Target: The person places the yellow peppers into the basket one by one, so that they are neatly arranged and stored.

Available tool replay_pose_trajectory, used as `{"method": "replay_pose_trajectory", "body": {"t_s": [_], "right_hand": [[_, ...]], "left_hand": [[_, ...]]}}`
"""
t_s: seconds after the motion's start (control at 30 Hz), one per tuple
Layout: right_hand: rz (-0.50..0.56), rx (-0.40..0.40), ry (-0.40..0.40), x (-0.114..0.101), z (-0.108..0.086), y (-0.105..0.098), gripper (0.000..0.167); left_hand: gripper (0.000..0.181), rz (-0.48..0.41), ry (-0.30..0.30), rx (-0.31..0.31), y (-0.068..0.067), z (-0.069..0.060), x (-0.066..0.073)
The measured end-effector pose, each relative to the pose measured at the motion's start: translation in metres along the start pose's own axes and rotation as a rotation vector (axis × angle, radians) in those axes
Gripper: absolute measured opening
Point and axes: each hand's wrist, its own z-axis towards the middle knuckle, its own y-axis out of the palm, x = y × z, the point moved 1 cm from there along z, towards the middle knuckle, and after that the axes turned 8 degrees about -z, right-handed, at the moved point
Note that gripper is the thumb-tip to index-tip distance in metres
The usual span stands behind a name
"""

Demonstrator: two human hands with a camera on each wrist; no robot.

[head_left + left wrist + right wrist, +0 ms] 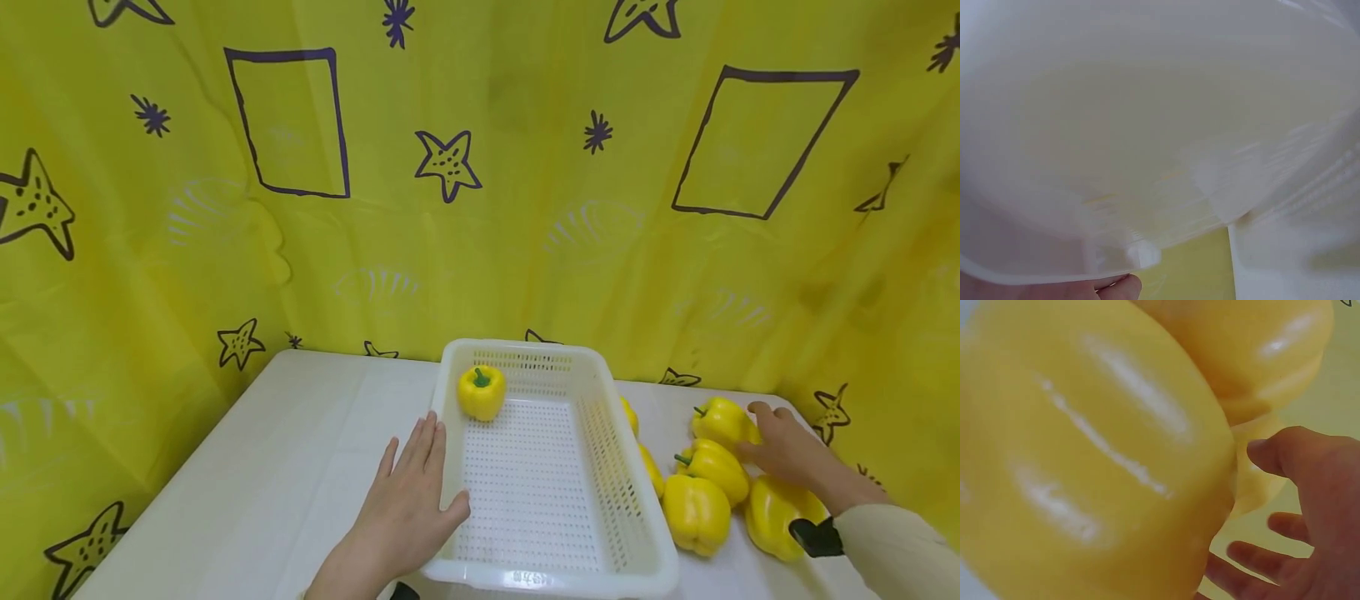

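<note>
A white perforated plastic basket [551, 579] stands on the table with one yellow bell pepper [482, 400] in its back left corner. My left hand [408, 508] lies along the basket's left rim, fingers straight and thumb spread over the edge. At the right, my right hand [791, 450] is at the side of the rearmost bell pepper [720, 421], thumb and fingers apart. In the right wrist view a large bell pepper [1097, 450] fills the left, and the thumb [1272, 450] reaches toward a partly hidden pepper behind it. Contact there cannot be made out.
Beside the right hand lie more yellow bell peppers, one in the middle [716, 471], one in front [696, 515] and one under the wrist [780, 518]. Others [651, 471] show partly behind the basket's right wall. A yellow patterned curtain [480, 250] hangs behind the white table [300, 467].
</note>
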Motion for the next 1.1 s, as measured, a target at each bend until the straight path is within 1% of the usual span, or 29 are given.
{"method": "replay_pose_trajectory", "body": {"t_s": [0.1,0.2,0.33,0.43,0.57,0.7,0.8,1.0,1.1], "right_hand": [[0.025,-0.007,0.002,-0.006,0.005,0.001,0.076],[0.037,-0.010,-0.001,-0.011,0.010,0.002,0.075],[0.037,0.022,-0.004,-0.015,0.013,0.001,0.072],[0.035,0.061,-0.041,-0.019,0.017,0.001,0.069],[-0.002,0.086,-0.101,-0.023,0.023,0.001,0.062],[-0.030,0.075,-0.095,-0.021,0.025,-0.002,0.057],[-0.019,0.058,-0.081,-0.018,0.026,-0.003,0.054],[-0.023,0.013,-0.070,-0.012,0.025,0.000,0.057],[-0.031,0.022,-0.075,-0.010,0.024,0.003,0.056]], "left_hand": [[0.083,-0.005,-0.005,-0.004,-0.001,-0.001,0.000],[0.084,-0.012,-0.010,-0.007,-0.001,-0.001,0.000],[0.084,-0.012,-0.010,-0.005,-0.001,-0.001,-0.001],[0.083,-0.006,-0.005,0.002,-0.001,-0.001,-0.002],[0.082,-0.018,0.001,0.008,-0.001,-0.001,-0.002],[0.082,-0.026,0.006,0.006,0.000,-0.001,-0.001],[0.082,-0.019,0.009,0.007,-0.001,-0.001,0.000],[0.082,-0.021,0.016,0.005,-0.001,-0.001,0.001],[0.082,-0.023,0.016,0.003,-0.001,-0.002,0.000]]}}
